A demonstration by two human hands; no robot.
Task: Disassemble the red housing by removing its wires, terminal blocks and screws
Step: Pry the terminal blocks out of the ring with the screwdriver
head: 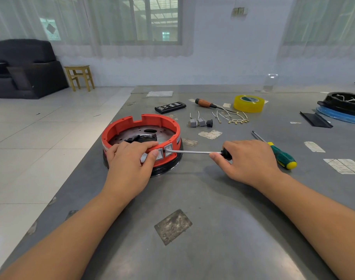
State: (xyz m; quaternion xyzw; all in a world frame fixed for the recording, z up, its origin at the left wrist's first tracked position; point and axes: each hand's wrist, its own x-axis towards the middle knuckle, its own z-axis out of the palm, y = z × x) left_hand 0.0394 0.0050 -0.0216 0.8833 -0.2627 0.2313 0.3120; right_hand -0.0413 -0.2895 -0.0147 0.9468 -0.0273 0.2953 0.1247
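Red plastic housing (141, 126), ring-shaped on a black base, sits on the grey metal table (223, 219) at about 10 o'clock from the table's near centre. Left hand (130, 158) grips its near rim, fingers curled over the top edge, thumb pressed beside a grey rocker switch (160, 155) in the outer wall. A second rocker switch (168, 149) sits just right of it. Right hand (249, 158), at 2 o'clock, holds a black-handled screwdriver (194, 152) lying nearly level, fingers wrapped round the handle, tip touching the edge of the second switch. Removed grey terminal blocks (197, 122) lie at 12 o'clock beyond the housing, with loose white wires (231, 118) just right of them. A brown-handled screwdriver (206, 103) and a yellow tape roll (249, 103) lie farther back. A green-and-yellow screwdriver (281, 156) rests beside the right hand at 3 o'clock.
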